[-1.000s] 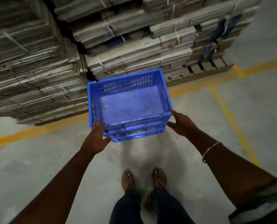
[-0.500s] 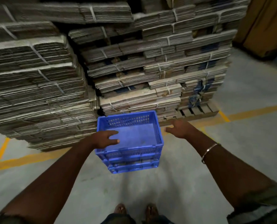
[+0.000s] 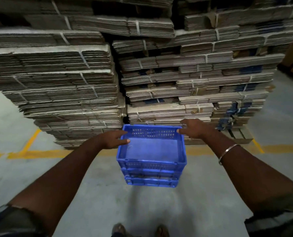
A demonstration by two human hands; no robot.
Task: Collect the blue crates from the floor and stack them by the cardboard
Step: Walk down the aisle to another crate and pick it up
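- Seating the top blue crate (image 3: 151, 149) squarely on the crates under it looks like the step in hand; the stack of blue crates (image 3: 151, 175) stands on the grey floor (image 3: 142, 211), right in front of the bundled cardboard (image 3: 185, 93), its far wall close against the lowest bundles.
- The left hand (image 3: 112, 140) lies over the left rim near the far corner, fingers (image 3: 123, 141) curled over the edge and reaching inside the crate, so it grips that rim.
- The right hand (image 3: 196, 128) sits at the far right corner, thumb hooked inside the rim; the other fingers reach past the corner toward the cardboard, and whether they wrap the outside wall I cannot tell.
- To do it well, I judge both rims should be pressed down evenly until the top crate nests level; the lower crates show as even blue bands at the front, which suggests the stack is roughly aligned.
- Check the far side, where the view is poor: a corner caught on a cardboard bundle would leave the crate tilted.
- Let go of one side only when the crate no longer rocks, since a loose nest could slide off.
- Keep the stack on the near side of the yellow floor line (image 3: 39, 153) region as it is; dragging it is probably unnecessary.
- The bangle (image 3: 228, 152) on the right wrist hangs clear of the crate.
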